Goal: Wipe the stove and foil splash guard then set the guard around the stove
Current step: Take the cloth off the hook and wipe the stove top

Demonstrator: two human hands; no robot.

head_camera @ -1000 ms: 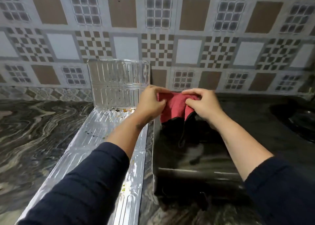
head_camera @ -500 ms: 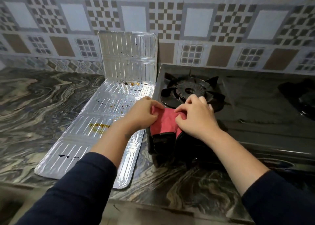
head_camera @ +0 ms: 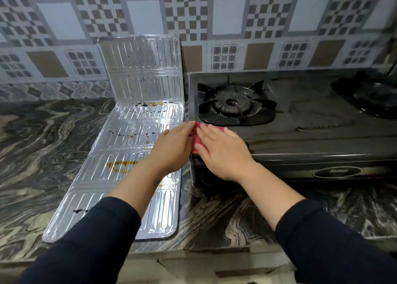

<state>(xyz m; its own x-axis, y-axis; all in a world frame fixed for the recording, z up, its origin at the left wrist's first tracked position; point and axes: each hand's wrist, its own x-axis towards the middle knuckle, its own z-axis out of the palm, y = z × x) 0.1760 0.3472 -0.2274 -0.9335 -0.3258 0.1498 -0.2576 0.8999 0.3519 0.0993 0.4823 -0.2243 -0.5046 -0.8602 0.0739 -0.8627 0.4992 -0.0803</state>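
Marbled counter (head_camera: 38,146), ribbed foil guard (head_camera: 137,146)

Swirled dark marble countertop (head_camera: 43,137) below patterned brown, grey and white wall tiles (head_camera: 227,15)

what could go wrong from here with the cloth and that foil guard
The left hand reaches across the foil splash guard, so the forearm might smear its brown stains or dent the thin foil. The red cloth sits at the stove corner under the right hand; wiping toward the burner grate could snag it.
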